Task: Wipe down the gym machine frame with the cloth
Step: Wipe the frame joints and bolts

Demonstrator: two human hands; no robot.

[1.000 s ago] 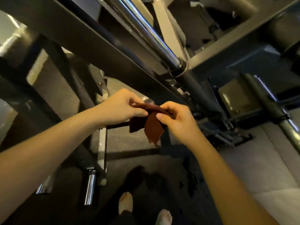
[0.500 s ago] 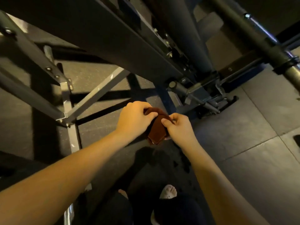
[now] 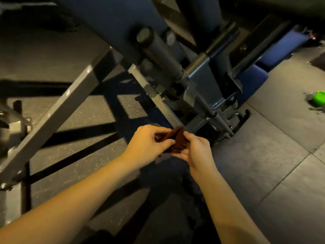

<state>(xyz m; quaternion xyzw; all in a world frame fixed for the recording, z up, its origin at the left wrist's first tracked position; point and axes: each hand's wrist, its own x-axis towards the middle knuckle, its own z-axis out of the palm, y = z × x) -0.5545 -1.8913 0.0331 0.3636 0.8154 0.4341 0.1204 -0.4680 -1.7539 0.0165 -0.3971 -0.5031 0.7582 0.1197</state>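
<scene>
- At your far left, the grey-painted, square-tube steel frame of the gym machine (image 3: 70, 101) slants up off the dark speckled rubber floor (image 3: 84, 118). Nothing is touching it, so by my reading the wiping stroke is not yet under way.
- Your left hand (image 3: 147, 143) is curled, with its thumb and fingertips pinching the near left edge of the cloth.
- The small, dark reddish-brown fabric cloth (image 3: 178, 138) sits bunched and folded between your two hands. It is held in the air, just in front of the frame's lower rail and not on it.
- Expect it to be light, soft and limp. Held by a corner it will flop, so gather it into a flat pad and back it with your palm and fingers before you press it on the steel.
- Your right hand (image 3: 197, 152) cups under the cloth, its fingers bent and nipping the right side.
- At your far right a bright green object (image 3: 318, 97) lies on the floor, too blurred to identify.
</scene>
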